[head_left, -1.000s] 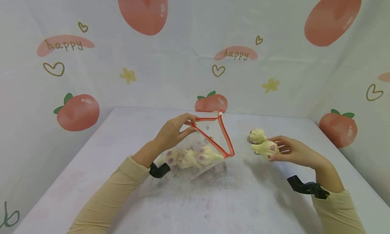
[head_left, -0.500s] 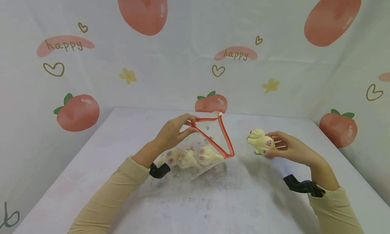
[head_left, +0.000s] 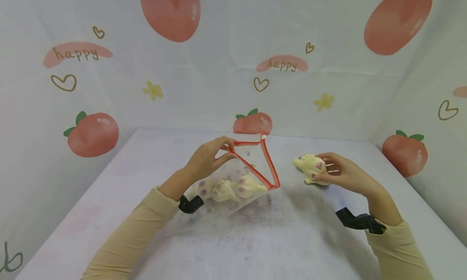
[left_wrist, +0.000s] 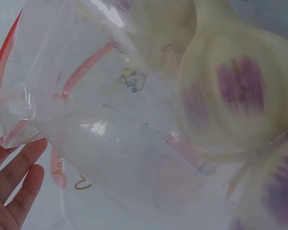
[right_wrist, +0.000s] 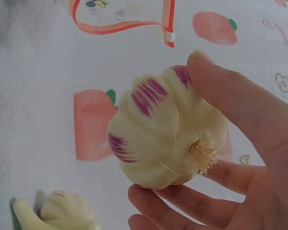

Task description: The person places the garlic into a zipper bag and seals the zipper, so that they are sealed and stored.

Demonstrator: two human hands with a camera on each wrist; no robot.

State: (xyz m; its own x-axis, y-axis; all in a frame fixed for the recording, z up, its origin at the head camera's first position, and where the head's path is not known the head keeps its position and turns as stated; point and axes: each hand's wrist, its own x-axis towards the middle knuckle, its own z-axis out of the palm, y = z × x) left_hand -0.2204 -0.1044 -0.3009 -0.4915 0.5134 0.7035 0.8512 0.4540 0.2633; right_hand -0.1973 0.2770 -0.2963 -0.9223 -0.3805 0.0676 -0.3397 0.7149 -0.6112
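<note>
Beige sleeves (head_left: 135, 231) are stretched over the tabletop (head_left: 277, 247) from the near side, a black device (head_left: 191, 204) being worn at each wrist. At mid-tabletop, a clear bag (head_left: 237, 170) is seen with at least three garlic bulbs (head_left: 223, 190) inside. Its red rim (head_left: 270, 162) is pinched by the thumb and fingers of the left hand (head_left: 206, 158), and its mouth is spread toward the right edge.

Toward the far right corner, a single bulb (head_left: 315, 168) is gripped between the thumb and fingers of the right hand (head_left: 346, 174), the nearer hand to it. The key relation is judged to be sideways: the bag's mouth is placed to the left of the single bulb, well apart, and the bulb's long axis is pointed that way, stem leading. Another bulb (right_wrist: 69, 211) is caught in the right wrist view but largely hidden in the head view. The far edge is backed by a fruit-printed cloth (head_left: 204, 69).

Compared with a second earlier, the right hand and its bulb have been shifted slightly left and toward the far edge; the left hand and bag are all but unchanged.
</note>
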